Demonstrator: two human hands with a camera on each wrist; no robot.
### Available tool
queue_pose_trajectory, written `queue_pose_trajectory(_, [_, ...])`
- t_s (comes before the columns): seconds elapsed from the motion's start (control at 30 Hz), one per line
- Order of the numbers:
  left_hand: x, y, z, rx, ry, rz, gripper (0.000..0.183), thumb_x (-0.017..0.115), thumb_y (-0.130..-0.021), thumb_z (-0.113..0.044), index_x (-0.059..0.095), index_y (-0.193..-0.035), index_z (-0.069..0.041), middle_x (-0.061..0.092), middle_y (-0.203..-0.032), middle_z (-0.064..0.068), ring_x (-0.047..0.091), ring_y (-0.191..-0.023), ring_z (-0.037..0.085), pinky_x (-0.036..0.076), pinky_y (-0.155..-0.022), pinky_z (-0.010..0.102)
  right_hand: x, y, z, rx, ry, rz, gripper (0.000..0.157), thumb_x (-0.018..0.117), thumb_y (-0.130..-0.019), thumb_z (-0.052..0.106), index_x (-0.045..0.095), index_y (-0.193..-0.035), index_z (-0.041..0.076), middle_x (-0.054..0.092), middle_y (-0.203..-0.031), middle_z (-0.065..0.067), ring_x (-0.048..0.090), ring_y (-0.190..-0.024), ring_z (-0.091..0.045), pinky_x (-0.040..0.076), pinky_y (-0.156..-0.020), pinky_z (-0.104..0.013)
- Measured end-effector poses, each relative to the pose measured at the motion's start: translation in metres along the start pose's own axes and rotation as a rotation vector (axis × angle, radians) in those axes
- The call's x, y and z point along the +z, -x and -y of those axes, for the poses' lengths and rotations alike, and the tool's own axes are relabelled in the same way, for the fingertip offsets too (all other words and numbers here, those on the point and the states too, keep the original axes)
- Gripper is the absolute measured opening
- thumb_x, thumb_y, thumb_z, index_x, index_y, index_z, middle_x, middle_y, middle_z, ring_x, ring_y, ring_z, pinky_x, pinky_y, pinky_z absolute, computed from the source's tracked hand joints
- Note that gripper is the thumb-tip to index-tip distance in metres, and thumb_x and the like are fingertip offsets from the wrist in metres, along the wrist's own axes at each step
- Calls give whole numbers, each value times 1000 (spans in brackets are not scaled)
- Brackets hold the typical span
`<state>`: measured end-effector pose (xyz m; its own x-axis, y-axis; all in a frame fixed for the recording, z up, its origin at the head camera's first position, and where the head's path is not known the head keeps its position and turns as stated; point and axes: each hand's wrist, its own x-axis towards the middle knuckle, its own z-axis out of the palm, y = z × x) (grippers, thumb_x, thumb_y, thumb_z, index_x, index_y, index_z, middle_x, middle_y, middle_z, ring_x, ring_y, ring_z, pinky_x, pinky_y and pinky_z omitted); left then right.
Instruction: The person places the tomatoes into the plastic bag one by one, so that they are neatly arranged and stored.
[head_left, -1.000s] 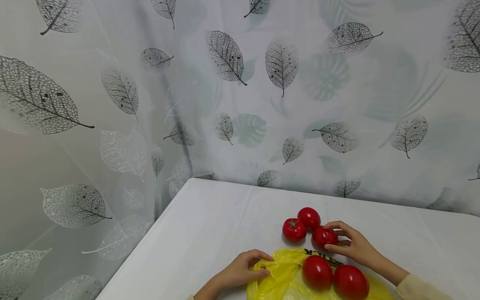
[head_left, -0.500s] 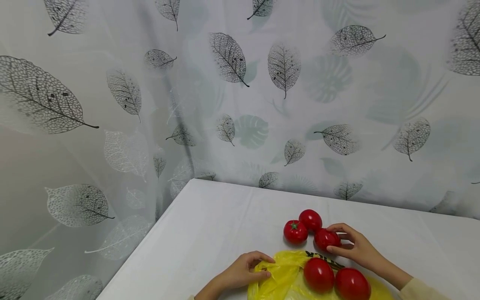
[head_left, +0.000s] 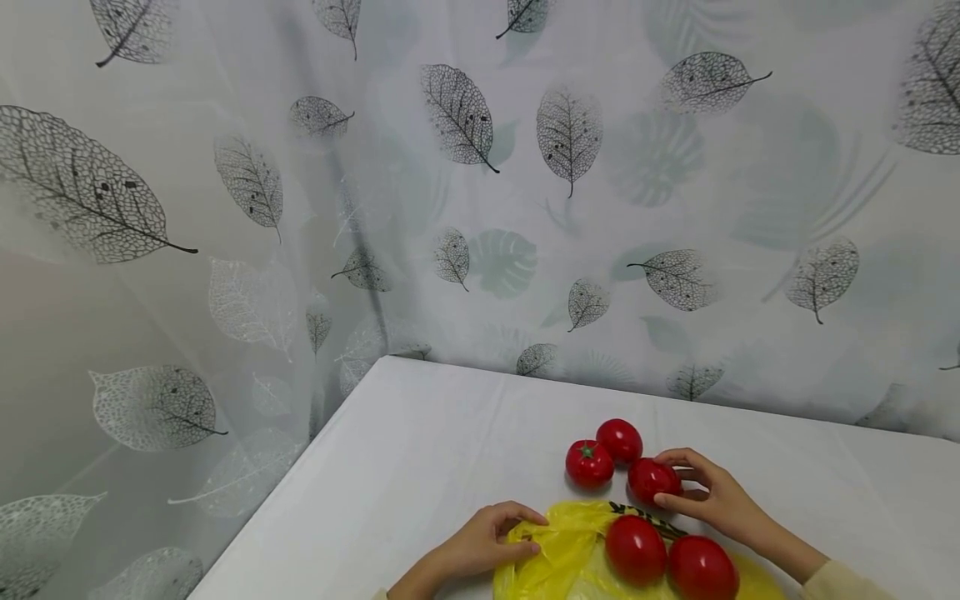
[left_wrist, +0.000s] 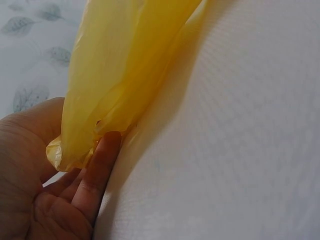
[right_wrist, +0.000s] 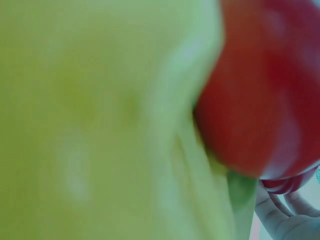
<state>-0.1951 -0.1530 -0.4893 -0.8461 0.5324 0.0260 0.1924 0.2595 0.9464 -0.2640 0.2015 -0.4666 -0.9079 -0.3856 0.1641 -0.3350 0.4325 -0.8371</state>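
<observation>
In the head view my left hand (head_left: 480, 540) pinches the left edge of a yellow plastic bag (head_left: 558, 546). The left wrist view shows the bag's film (left_wrist: 120, 65) bunched between the thumb and fingers of that hand (left_wrist: 60, 195). Beyond the bag, my right hand (head_left: 716, 496) grips a glossy red tomato (head_left: 651, 481) from its right side, fingers on top and thumb at the near side. One red tomato (head_left: 635, 548) and another (head_left: 702, 568) lie on the bag. A large blurred tomato (right_wrist: 265, 90) covers much of the right wrist view, partly hiding the right hand (right_wrist: 295, 222).
Left of the gripped tomato, a tomato with a green stem (head_left: 588, 464) and another red one (head_left: 619, 442) sit close together on the white table (head_left: 442, 442). A leaf-patterned curtain (head_left: 510, 333) hangs behind the table and along its left side.
Both hands keep their places on the bag and the tomato. Only the head view has shifted very slightly.
</observation>
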Motion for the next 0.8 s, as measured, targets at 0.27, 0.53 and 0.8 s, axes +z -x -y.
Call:
queue_pose_trajectory(0.27, [-1, 0, -1, 17, -5, 7, 26, 65, -95, -19, 66, -118, -8, 65, -121, 1, 57, -110, 3, 41, -99, 15, 0, 2, 6, -32, 6, -22, 50, 79, -81, 16, 54, -123, 4, 58, -120, -20, 61, -102, -33, 59, -74, -36])
queue_pose_trajectory(0.53, [-2, 1, -1, 6, -8, 4, 25, 65, -95, -19, 66, -118, -9, 65, -122, 2, 56, -112, 4, 41, -101, 18, -1, 4, 11, -63, 14, -31, 49, 79, -81, 14, 54, -123, 5, 59, -118, -17, 63, -99, -19, 59, -73, -34])
queue_pose_trajectory(0.8, [0, 0, 0, 5, 12, 4, 25, 65, -95, -18, 66, -118, -9, 65, -121, 0, 56, -111, 3, 40, -99, 14, -5, 10, 17, -57, 14, -43, 50, 80, -80, 13, 54, -123, 5, 60, -116, -9, 63, -98, -11, 59, -73, -34])
